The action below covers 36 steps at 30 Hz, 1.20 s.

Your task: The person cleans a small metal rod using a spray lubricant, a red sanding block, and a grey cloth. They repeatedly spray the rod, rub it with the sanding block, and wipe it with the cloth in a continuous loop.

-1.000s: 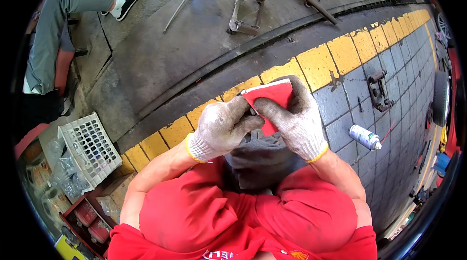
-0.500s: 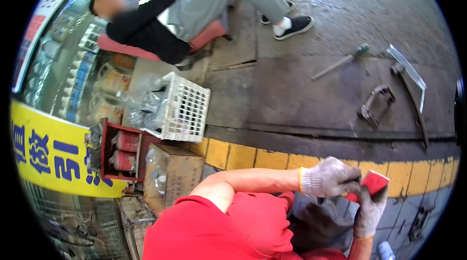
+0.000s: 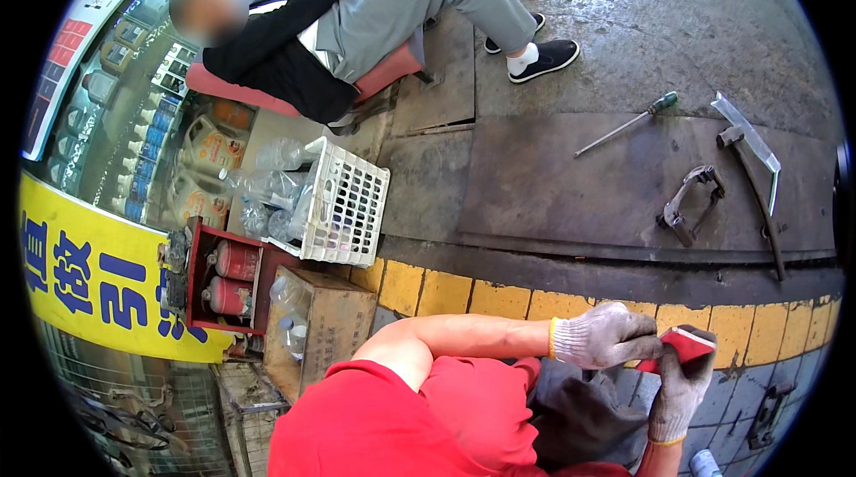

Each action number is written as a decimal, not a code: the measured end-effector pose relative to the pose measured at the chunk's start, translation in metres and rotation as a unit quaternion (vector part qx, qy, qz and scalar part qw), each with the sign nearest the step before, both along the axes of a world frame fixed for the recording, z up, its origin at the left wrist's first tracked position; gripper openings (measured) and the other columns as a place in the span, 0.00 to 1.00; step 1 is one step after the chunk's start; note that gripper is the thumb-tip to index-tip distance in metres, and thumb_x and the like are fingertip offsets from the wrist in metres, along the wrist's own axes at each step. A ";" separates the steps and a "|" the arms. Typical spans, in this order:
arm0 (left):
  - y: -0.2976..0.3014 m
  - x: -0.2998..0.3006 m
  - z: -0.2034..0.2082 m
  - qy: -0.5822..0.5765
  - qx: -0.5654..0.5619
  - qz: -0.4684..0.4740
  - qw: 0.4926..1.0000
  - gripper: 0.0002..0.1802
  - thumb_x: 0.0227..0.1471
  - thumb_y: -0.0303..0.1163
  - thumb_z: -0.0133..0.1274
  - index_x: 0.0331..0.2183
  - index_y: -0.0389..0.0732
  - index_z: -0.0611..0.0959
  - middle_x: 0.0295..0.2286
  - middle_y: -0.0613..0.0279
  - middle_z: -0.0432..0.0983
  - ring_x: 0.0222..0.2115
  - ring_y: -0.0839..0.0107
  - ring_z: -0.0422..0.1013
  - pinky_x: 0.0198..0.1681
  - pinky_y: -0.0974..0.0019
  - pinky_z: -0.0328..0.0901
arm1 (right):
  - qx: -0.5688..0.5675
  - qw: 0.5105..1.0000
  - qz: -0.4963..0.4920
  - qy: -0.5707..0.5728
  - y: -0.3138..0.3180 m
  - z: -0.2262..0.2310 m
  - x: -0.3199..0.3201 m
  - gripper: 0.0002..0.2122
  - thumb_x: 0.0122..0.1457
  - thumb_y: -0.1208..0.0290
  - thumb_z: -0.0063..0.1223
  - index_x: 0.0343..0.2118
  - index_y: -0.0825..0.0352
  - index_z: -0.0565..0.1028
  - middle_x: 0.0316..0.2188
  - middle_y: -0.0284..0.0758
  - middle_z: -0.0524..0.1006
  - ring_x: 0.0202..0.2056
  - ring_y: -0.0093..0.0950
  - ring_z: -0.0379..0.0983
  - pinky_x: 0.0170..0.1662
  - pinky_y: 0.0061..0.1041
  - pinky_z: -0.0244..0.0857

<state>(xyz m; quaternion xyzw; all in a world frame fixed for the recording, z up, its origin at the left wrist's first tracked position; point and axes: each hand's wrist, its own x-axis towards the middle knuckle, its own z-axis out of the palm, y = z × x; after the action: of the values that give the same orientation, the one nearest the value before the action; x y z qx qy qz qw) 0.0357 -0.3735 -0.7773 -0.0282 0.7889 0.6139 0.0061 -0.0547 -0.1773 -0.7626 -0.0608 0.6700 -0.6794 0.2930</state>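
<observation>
My left hand (image 3: 608, 335), in a grey-stained knit work glove, has its fingers pressed together at the left end of a red flat piece (image 3: 687, 345) with a pale edge. My right hand (image 3: 682, 392), also gloved, grips that piece from below and the right, thumb on its near side. A small yellow bit shows under my left fingertips; what it belongs to is hidden. Farther off on a dark metal plate (image 3: 553, 183) lie a greasy metal bracket (image 3: 688, 203), a hammer (image 3: 752, 196) with a long handle, and a green-handled screwdriver (image 3: 629, 123).
A yellow curb strip (image 3: 499, 297) runs beyond my hands. To the left stand a white plastic basket (image 3: 343, 201) beside clear bottles, a cardboard box (image 3: 334, 321), and a red case (image 3: 201, 263) with red cylinders. Another person (image 3: 285, 49) reclines on a pink seat. A can (image 3: 704, 464) lies near my right forearm.
My left glove has come slightly down, still at the red piece. The red piece has tilted a little in my right hand. The whole view has shifted slightly.
</observation>
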 end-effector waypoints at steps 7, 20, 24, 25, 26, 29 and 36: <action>-0.008 -0.002 0.018 -0.016 0.004 -0.025 1.000 0.21 0.66 0.46 0.59 0.32 0.37 0.79 0.20 0.47 0.75 0.20 0.50 0.72 0.27 0.53 0.66 | 0.061 0.996 0.040 -0.044 0.011 0.009 -0.014 0.22 0.55 0.81 0.68 0.53 0.68 0.75 0.45 0.33 0.78 0.46 0.25 0.75 0.55 0.27 0.70; -0.016 -0.008 0.015 0.010 -0.021 -0.072 0.997 0.16 0.62 0.43 0.59 0.36 0.38 0.81 0.25 0.45 0.79 0.28 0.43 0.77 0.31 0.49 0.69 | 0.027 0.996 -0.009 -0.086 0.003 0.011 -0.006 0.22 0.56 0.75 0.70 0.52 0.69 0.75 0.43 0.33 0.79 0.42 0.24 0.76 0.47 0.27 0.74; -0.015 -0.004 0.026 -0.001 -0.054 -0.068 0.996 0.16 0.62 0.42 0.59 0.38 0.38 0.81 0.26 0.45 0.80 0.28 0.42 0.77 0.31 0.49 0.69 | 0.001 0.998 -0.009 -0.062 0.003 0.002 -0.006 0.21 0.56 0.76 0.71 0.52 0.69 0.76 0.44 0.33 0.79 0.42 0.24 0.76 0.48 0.27 0.74; -0.015 -0.006 0.028 -0.002 -0.058 -0.068 0.996 0.15 0.63 0.42 0.59 0.38 0.38 0.81 0.26 0.46 0.80 0.28 0.42 0.77 0.31 0.49 0.69 | -0.001 0.999 -0.006 -0.053 0.002 0.003 -0.006 0.21 0.56 0.76 0.71 0.52 0.69 0.76 0.44 0.33 0.79 0.42 0.24 0.76 0.48 0.27 0.74; -0.015 -0.005 0.028 -0.003 -0.058 -0.067 0.996 0.15 0.63 0.42 0.59 0.39 0.39 0.82 0.27 0.46 0.80 0.29 0.42 0.77 0.31 0.48 0.69 | 0.000 0.999 -0.001 -0.045 0.001 0.003 -0.005 0.20 0.57 0.76 0.71 0.51 0.69 0.76 0.44 0.33 0.80 0.43 0.24 0.76 0.48 0.27 0.74; -0.016 -0.007 0.017 0.022 -0.083 -0.079 0.993 0.16 0.61 0.42 0.61 0.41 0.39 0.81 0.27 0.47 0.81 0.29 0.42 0.78 0.30 0.47 0.70 | 0.043 0.996 0.030 -0.075 0.001 0.001 -0.010 0.18 0.58 0.77 0.71 0.50 0.69 0.77 0.43 0.32 0.81 0.42 0.24 0.77 0.48 0.27 0.74; -0.017 -0.007 0.009 0.143 -0.343 -0.125 0.920 0.18 0.55 0.39 0.65 0.42 0.38 0.81 0.27 0.50 0.79 0.30 0.45 0.79 0.30 0.48 0.71 | -0.009 0.985 -0.002 -0.170 -0.006 -0.005 -0.012 0.17 0.60 0.75 0.70 0.51 0.71 0.78 0.43 0.35 0.82 0.41 0.25 0.79 0.47 0.27 0.76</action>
<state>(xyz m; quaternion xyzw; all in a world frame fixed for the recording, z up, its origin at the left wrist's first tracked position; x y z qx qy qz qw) 0.0290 -0.3907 -0.7678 0.1587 0.9405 0.2976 -0.0400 -0.0666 -0.1832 -0.7681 0.0541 0.6048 -0.6862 0.4006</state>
